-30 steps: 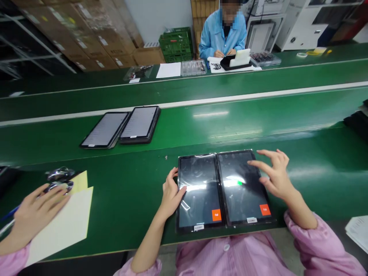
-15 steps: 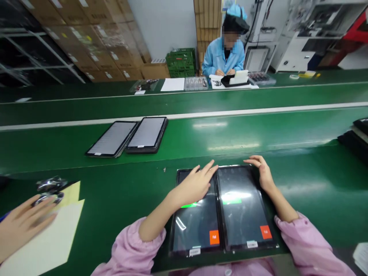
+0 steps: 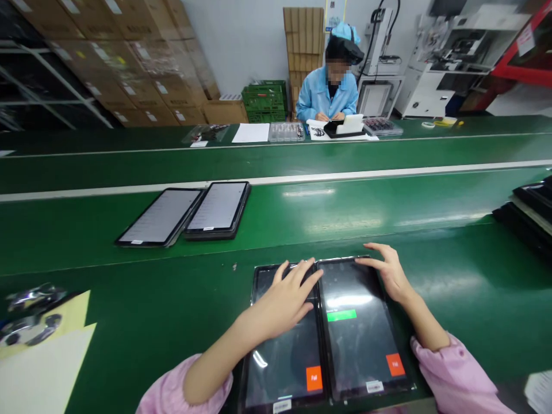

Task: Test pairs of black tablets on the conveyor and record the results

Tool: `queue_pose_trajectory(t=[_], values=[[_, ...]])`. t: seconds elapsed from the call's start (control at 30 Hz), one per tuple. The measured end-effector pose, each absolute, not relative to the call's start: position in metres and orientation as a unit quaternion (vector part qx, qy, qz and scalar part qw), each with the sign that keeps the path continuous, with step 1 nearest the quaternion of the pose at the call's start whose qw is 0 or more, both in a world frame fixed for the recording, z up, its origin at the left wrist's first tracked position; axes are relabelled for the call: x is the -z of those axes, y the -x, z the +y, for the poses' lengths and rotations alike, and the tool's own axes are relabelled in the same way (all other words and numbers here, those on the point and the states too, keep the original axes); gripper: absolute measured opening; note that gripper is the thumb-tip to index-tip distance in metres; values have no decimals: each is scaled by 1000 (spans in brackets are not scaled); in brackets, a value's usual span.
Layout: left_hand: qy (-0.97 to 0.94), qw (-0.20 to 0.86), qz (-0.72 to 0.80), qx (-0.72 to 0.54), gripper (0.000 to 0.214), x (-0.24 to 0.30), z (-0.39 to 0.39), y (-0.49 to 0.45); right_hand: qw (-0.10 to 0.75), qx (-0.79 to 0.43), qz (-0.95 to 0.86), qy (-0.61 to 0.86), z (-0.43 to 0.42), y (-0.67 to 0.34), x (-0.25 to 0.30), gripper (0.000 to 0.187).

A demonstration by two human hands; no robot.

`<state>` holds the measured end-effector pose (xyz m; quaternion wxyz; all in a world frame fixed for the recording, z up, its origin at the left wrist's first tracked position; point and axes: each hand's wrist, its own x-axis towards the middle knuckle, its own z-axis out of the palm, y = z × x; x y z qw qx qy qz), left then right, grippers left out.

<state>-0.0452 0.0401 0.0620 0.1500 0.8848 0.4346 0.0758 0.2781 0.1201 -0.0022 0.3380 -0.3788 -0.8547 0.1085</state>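
Two dark tablets lie side by side on the green bench in front of me. My left hand rests flat with fingers spread on the upper part of the left tablet, which shows an orange square near its bottom. My right hand lies at the top right corner of the right tablet, fingers stretched out and apart. That screen shows a green bar in the middle and an orange square low down. Neither hand holds anything.
Two more tablets with lit grey screens lie on the green conveyor to the left. Yellow and white paper and shiny parts sit at the far left. Dark stacks stand at the right edge. A person in blue works across the line.
My left hand has moved from the left tablet's left edge onto its screen top. My right hand slid to the right tablet's top corner. The neighbour's hand at the left has left view.
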Motion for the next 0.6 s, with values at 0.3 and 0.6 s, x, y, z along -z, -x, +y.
queue_pose_trajectory(t=[0.3, 0.6], values=[[-896, 169, 408, -35, 55, -63, 33, 47, 323, -186, -875, 310, 113, -282, -21, 75], [-888, 89, 443, -87, 41, -59, 85, 78, 349, -155, -825, 416, 120, -283, -16, 67]])
